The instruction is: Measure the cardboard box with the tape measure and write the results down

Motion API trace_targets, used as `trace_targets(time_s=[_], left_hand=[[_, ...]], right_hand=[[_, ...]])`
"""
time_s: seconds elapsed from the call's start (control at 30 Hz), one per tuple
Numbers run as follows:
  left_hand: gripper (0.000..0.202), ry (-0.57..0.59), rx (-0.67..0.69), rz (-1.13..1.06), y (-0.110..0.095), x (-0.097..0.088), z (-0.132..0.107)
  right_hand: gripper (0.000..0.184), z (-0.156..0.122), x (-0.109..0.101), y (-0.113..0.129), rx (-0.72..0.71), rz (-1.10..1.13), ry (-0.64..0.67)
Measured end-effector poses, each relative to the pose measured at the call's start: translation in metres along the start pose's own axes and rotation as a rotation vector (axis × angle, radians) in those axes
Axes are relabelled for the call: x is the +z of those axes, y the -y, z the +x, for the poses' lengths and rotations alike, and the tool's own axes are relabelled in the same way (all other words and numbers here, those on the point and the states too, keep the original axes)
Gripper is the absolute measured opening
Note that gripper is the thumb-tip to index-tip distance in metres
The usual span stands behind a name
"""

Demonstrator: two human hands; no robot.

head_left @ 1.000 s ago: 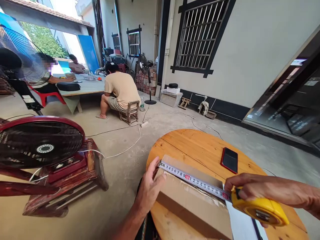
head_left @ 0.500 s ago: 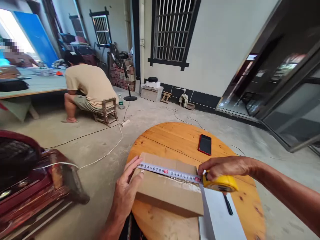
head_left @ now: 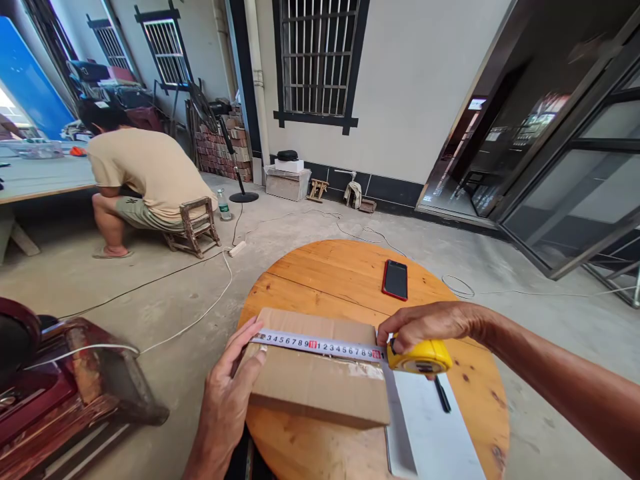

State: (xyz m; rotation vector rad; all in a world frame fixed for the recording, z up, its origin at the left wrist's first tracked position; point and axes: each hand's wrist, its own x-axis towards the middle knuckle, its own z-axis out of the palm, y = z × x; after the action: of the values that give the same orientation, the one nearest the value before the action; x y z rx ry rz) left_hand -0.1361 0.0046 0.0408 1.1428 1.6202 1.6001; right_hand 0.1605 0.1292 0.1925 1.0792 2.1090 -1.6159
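Observation:
A brown cardboard box (head_left: 315, 385) lies on the round wooden table (head_left: 310, 270). My left hand (head_left: 225, 390) is closed on the box's left end, its thumb on top and its fingers by the end of the tape blade. The white, numbered blade runs across the top of the box to the right edge. There my right hand (head_left: 433, 322) grips the yellow case of the tape measure (head_left: 425, 356). White paper (head_left: 440, 433) lies right of the box, partly under the case, with a black pen (head_left: 443, 395) on it.
A phone with a red edge (head_left: 395, 280) lies toward the table's far side. A dark red wooden piece of furniture (head_left: 75, 393) stands at lower left. Beyond, a person (head_left: 145, 173) sits on a small chair (head_left: 197, 227). Cables (head_left: 200, 313) cross the floor near a standing fan (head_left: 233, 153).
The whole view has shifted, so the table and box sit further left in the picture. Both hands keep their places on the box and the tape measure.

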Motion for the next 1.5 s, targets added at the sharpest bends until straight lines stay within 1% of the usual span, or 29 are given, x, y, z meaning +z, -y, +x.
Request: trace_targets(time_s=[0.13,0.27,0.47,0.57,0.63,0.67,0.73,0.83,0.93,1.03,1.1,1.17,1.23,1.27,1.37,1.43,1.5], left_hand=[[0.039,-0.001,0.009,-0.014,0.0,0.0,-0.001],[0.04,0.0,0.004,-0.011,-0.003,0.0,-0.001],[0.039,-0.02,-0.007,0.024,-0.009,0.001,0.0],[0.039,-0.029,0.004,-0.009,-0.009,0.002,-0.001],[0.041,-0.016,-0.002,-0.054,-0.009,0.004,-0.002],[0.044,-0.012,-0.02,-0.086,-0.01,0.006,-0.002],[0.055,-0.037,-0.065,-0.158,-0.014,0.009,-0.003],[0.074,-0.074,-0.112,-0.244,-0.019,0.012,-0.005],[0.074,-0.025,-0.138,-0.277,-0.018,0.011,-0.007],[0.068,0.004,-0.144,-0.327,-0.009,0.006,-0.012],[0.072,0.042,-0.089,-0.342,0.0,0.0,-0.016],[0.085,0.089,-0.058,-0.32,0.006,-0.005,-0.021],[0.093,0.12,-0.111,-0.296,0.009,-0.009,-0.026],[0.095,0.11,-0.147,-0.291,0.01,-0.01,-0.029],[0.094,0.081,-0.206,-0.283,0.01,-0.007,-0.042],[0.097,0.072,-0.206,-0.248,0.012,-0.001,-0.053],[0.099,0.049,-0.163,-0.203,0.017,0.006,-0.063]], right_hand=[[0.03,0.001,0.002,-0.003,-0.003,-0.014,-0.02],[0.033,0.002,0.0,-0.007,0.04,-0.039,-0.007],[0.035,-0.007,0.002,-0.001,0.095,0.004,-0.01],[0.035,-0.007,0.004,0.0,0.096,0.027,-0.024],[0.035,-0.005,0.004,-0.003,0.074,0.012,-0.044],[0.036,-0.005,0.004,-0.006,0.064,0.012,-0.058],[0.037,-0.005,0.003,-0.015,0.046,0.056,-0.088],[0.042,-0.01,0.007,-0.032,0.022,0.226,-0.137],[0.047,-0.018,0.025,-0.052,-0.002,0.447,-0.196],[0.049,-0.02,0.058,-0.063,-0.034,0.668,-0.242],[0.047,-0.02,0.082,-0.062,-0.059,0.767,-0.254],[0.044,-0.02,0.101,-0.055,-0.078,0.833,-0.279],[0.042,-0.019,0.114,-0.045,-0.088,0.863,-0.318],[0.041,-0.019,0.117,-0.041,-0.094,0.858,-0.336],[0.041,-0.011,0.113,-0.034,-0.124,0.82,-0.424],[0.039,-0.001,0.102,-0.035,-0.17,0.791,-0.49],[0.034,0.009,0.087,-0.036,-0.232,0.743,-0.526]])
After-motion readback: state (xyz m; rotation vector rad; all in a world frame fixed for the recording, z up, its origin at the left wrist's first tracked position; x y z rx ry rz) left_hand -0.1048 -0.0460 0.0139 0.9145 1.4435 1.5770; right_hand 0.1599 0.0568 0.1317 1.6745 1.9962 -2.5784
